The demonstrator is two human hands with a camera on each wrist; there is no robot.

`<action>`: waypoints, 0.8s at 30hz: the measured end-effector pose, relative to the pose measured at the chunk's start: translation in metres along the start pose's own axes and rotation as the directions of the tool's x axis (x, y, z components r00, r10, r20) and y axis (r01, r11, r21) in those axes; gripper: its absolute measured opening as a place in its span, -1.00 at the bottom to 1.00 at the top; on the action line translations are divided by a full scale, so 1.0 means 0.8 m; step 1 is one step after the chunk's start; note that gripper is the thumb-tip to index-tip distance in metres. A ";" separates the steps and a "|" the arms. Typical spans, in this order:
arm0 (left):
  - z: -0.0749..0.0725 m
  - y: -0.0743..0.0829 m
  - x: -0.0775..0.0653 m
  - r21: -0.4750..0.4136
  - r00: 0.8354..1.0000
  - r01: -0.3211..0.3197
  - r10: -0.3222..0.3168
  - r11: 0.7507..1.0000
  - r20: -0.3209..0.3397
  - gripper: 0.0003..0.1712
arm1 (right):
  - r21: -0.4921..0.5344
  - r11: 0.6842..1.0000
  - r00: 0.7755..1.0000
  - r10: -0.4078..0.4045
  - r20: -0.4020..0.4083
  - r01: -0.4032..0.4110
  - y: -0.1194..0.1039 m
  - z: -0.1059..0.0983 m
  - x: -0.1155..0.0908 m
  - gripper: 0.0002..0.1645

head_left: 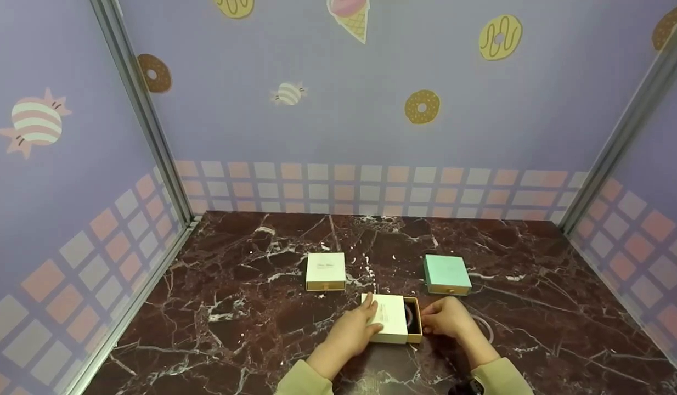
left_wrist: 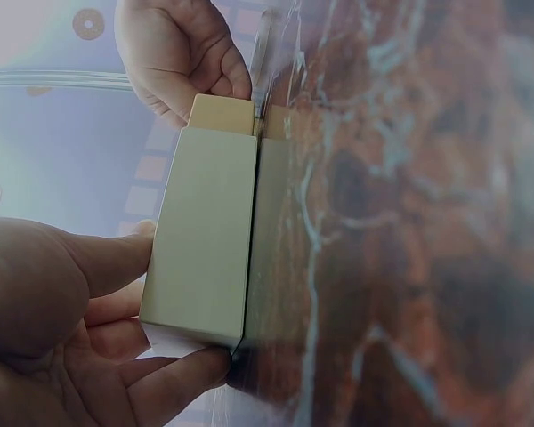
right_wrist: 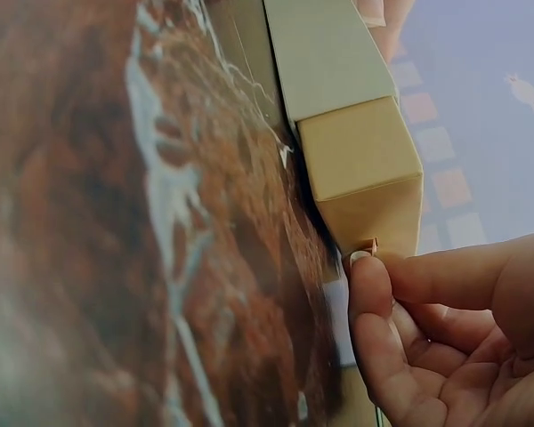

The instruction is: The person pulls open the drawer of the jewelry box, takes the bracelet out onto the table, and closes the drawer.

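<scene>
A white drawer-type gift box [head_left: 389, 314] lies on the table between the hands, its gold-tan drawer [head_left: 414, 336] partly out on the right. Inside the drawer's dark interior, part of a pale ring-shaped bangle [head_left: 409, 316] shows. My left hand [head_left: 350, 328] grips the white sleeve; in the left wrist view, thumb and fingers lie around its end. With thumb and index finger, my right hand [head_left: 449, 317] pinches the small ribbon tab [right_wrist: 372, 245] on the drawer's front. Beside the right wrist, another bangle [head_left: 485, 329] lies on the table, partly hidden by the arm.
A second white box [head_left: 326, 270] with a gold front stands farther back, left of centre. Back right is a mint-green box [head_left: 447, 272], also gold-fronted. The dark red marbled table [head_left: 250, 329] is bounded by purple patterned walls [head_left: 338, 126] and metal posts.
</scene>
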State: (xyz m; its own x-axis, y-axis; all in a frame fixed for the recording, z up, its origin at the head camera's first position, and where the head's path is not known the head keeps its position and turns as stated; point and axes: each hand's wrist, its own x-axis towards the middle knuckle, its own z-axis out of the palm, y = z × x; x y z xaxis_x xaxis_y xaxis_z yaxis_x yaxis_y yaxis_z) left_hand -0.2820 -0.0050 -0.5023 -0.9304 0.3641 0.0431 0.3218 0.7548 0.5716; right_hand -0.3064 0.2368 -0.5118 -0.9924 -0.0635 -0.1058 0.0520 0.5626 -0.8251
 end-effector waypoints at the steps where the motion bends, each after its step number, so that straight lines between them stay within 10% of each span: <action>1: 0.000 0.000 0.000 0.000 1.000 0.003 -0.003 1.000 0.001 -0.30 | -0.011 1.000 1.000 0.001 -0.002 -0.001 0.000 -0.001 0.000 -0.91; 24: -0.001 0.002 0.000 0.021 1.000 -0.003 0.003 1.000 -0.010 -0.30 | -0.076 0.996 0.999 0.038 -0.013 -0.039 0.000 -0.015 0.000 -0.90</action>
State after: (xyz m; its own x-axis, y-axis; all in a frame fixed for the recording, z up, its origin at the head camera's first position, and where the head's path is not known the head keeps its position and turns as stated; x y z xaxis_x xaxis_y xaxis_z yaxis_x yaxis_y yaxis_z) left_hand -0.2820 -0.0044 -0.5006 -0.9310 0.3613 0.0529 0.3284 0.7650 0.5540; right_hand -0.3074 0.2465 -0.5049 -0.9911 -0.0309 -0.1297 0.0820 0.6260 -0.7755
